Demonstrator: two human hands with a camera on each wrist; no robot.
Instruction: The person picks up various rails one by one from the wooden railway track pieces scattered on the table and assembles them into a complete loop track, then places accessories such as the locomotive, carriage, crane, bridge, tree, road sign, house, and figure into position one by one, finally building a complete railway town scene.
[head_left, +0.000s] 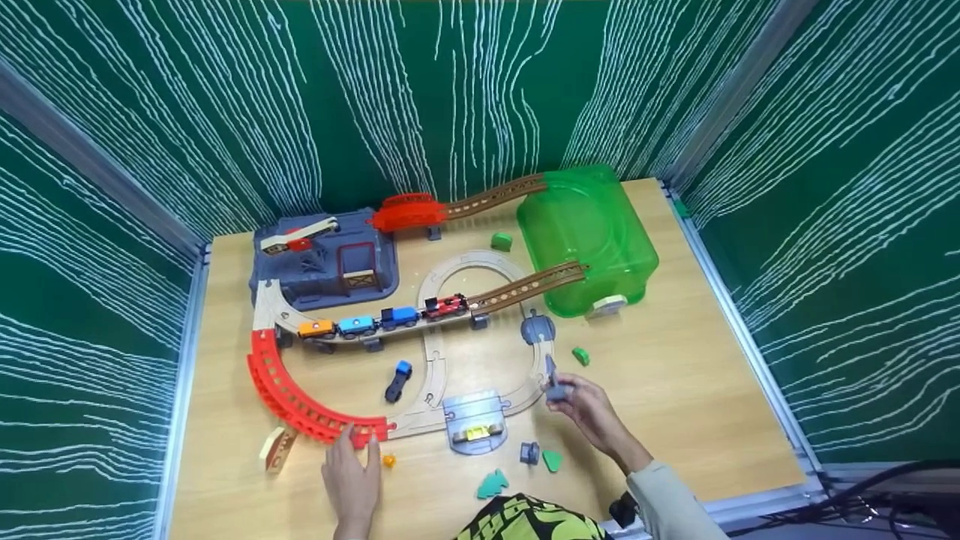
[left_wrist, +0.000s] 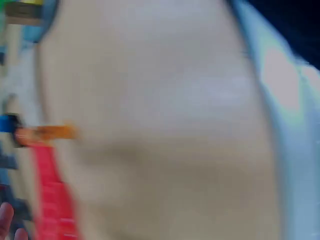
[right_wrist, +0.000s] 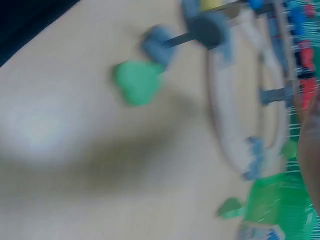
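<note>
My right hand (head_left: 596, 416) pinches a small grey toy part (head_left: 555, 388) with a thin upright piece, beside the curved wooden track (head_left: 525, 397). What it holds is hidden in the right wrist view. My left hand (head_left: 351, 480) lies at the front end of the red curved track (head_left: 300, 401), its index fingertip over the rails and its thumb apart. In the blurred left wrist view, fingertips (left_wrist: 6, 219) show at the edge near the red track (left_wrist: 52, 200). A small orange piece (head_left: 388, 460) lies right of the left thumb.
A toy train (head_left: 399, 316) stands on the raised track. Behind are a grey crane base (head_left: 322, 262) and a green translucent tunnel box (head_left: 592, 240). In front lie a grey disc-topped piece (head_left: 529, 452), green pieces (head_left: 492, 484) and a grey crossing plate (head_left: 474, 409). A dark-and-blue vehicle (head_left: 399, 380) sits inside the loop.
</note>
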